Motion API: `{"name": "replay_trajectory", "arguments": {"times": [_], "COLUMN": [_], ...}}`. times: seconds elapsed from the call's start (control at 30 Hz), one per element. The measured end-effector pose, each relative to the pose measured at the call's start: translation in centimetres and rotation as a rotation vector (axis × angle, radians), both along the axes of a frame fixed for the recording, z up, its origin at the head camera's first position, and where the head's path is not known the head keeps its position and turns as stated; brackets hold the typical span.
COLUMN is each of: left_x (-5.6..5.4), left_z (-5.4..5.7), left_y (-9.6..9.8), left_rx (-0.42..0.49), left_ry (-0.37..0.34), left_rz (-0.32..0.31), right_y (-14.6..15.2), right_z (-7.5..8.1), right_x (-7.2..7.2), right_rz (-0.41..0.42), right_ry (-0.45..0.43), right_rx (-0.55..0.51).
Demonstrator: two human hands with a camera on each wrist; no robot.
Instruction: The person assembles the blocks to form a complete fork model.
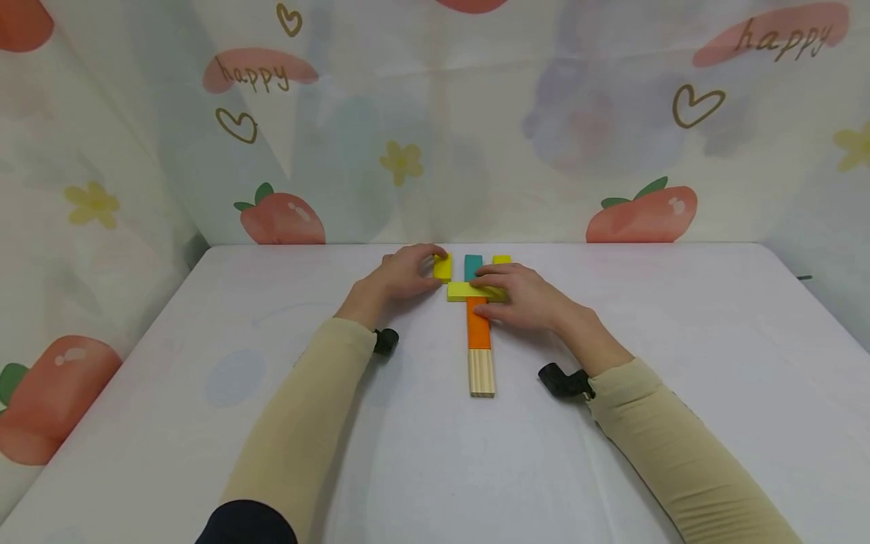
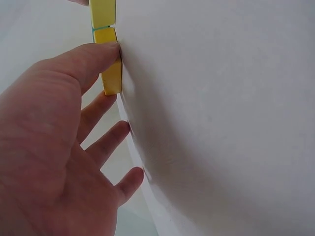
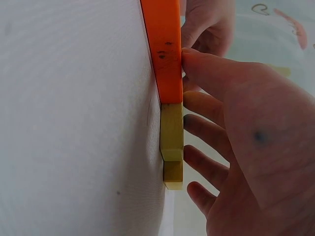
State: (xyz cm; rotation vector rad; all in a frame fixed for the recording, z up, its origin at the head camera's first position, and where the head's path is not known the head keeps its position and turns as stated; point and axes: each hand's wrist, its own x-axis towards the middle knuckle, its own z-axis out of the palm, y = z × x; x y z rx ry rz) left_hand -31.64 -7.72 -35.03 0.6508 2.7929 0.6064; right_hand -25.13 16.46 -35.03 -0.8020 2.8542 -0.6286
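Observation:
My left hand [image 1: 405, 272] pinches a small yellow block [image 1: 443, 267] between thumb and index finger at the left end of a yellow-green crossbar block [image 1: 458, 292]. In the left wrist view the thumb presses this yellow block [image 2: 112, 78] while the other fingers spread apart. My right hand [image 1: 526, 300] rests with extended fingers on the crossbar and the orange block [image 1: 479, 332] below it. Above the crossbar stand a teal block [image 1: 473, 267] and, at the right, another yellow block [image 1: 501, 259], partly hidden by the right hand. A plain wooden piece [image 1: 482, 374] continues below the orange block.
A white cloth covers the table [image 1: 421, 468]; its back edge lies just behind the blocks. A patterned curtain [image 1: 462, 189] hangs behind the table. Black wrist cameras [image 1: 566, 381] sit on both wrists, close to the tabletop.

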Motion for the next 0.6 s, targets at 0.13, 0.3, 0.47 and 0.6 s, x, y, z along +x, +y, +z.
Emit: {"name": "replay_trajectory", "arguments": {"times": [0.13,0.3,0.47,0.6], "left_x": [0.16,0.2,0.25,0.34], "left_z": [0.15,0.14,0.15,0.18], "left_y": [0.06,0.13,0.19,0.24], "left_rx": [-0.002,-0.009,-0.01,-0.007], "left_ry": [0.0,0.01,0.011,0.006], "left_rz": [-0.007,-0.015,-0.017,-0.016], "right_y": [-0.03,0.04,0.01,-0.04], "right_z": [0.09,0.13,0.18,0.2], "right_x": [0.07,0.1,0.13,0.14], "right_rz": [-0.004,0.0,0.001,0.004], "right_ry": [-0.003,0.002,0.005,0.009], "right_rx": [0.005,0.002,0.002,0.003]}}
